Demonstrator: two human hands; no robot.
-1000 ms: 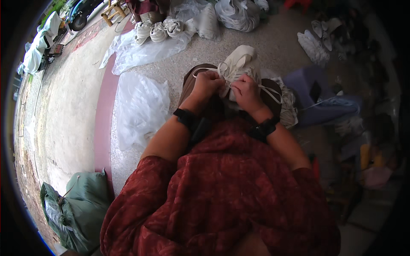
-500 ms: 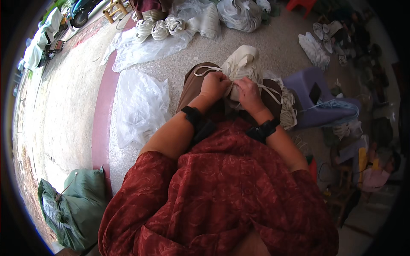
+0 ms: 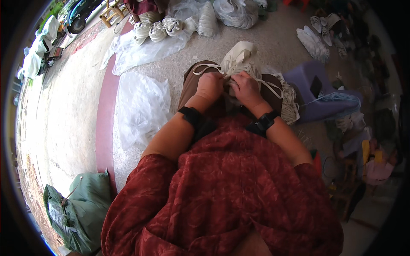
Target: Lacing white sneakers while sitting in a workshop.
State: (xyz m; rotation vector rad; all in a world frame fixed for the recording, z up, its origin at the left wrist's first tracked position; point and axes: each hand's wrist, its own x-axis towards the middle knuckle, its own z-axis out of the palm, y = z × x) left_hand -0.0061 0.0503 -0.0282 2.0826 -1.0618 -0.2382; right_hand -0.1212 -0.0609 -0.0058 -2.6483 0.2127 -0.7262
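An off-white lace-up sneaker rests between my knees, its toe pointing away from me. Its pale shoelace loops out to the left over my brown trouser leg, and another length curves over the right knee. My left hand is closed, pinching the lace at the sneaker's near end. Close beside it, my right hand also has its fingers closed on the lace. The fingertips nearly meet, and they hide the crossing of the lace. A bundle of off-white laces hangs beside my right knee.
A purple plastic stool with light-blue string on it stands at the right. Clear plastic sheeting lies on the left. Several sneakers stand far ahead; more shoes lie far right. A green sack sits at near left.
Both hands have drawn closer together over the sneaker, and the right fingers have curled in more tightly. The view has shifted slightly; the sneaker stays between my knees.
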